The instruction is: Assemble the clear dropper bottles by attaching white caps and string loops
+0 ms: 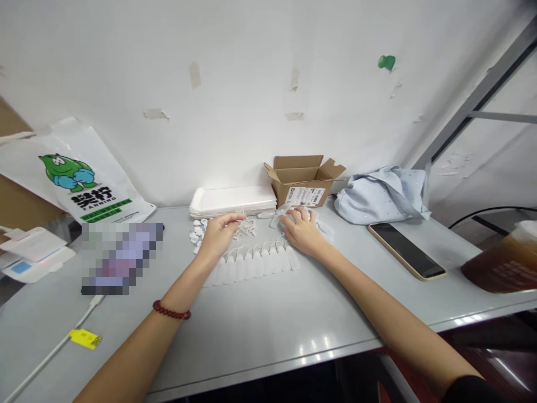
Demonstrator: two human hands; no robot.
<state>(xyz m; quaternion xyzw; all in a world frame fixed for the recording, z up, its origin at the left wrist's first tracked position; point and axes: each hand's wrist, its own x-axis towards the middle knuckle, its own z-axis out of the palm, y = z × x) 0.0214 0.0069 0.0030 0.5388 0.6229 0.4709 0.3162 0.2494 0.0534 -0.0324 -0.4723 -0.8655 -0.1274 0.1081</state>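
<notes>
My left hand [218, 238] is closed in a pinch, a small white part [244, 212] poking out at its fingertips. Just under those fingers lies a pile of thin white pieces [248, 229], with small white round caps [195, 235] on its left. My right hand [302, 232] rests palm down with fingers apart, touching loose translucent plastic pieces [274, 221]; its fingertips are partly hidden among them. In front of both hands runs a row of several small translucent bottles [255, 263], thin white stems at their tops; my left wrist overlaps the row's left end.
Behind stand stacked white trays [232, 198] and an open cardboard box [304, 182]. A light blue cloth bag [381, 196], phone [406, 251] and brown drink cup [503, 260] lie right. Left are a white printed bag [79, 173], a blurred-out device [121, 260] and a cable [46, 358].
</notes>
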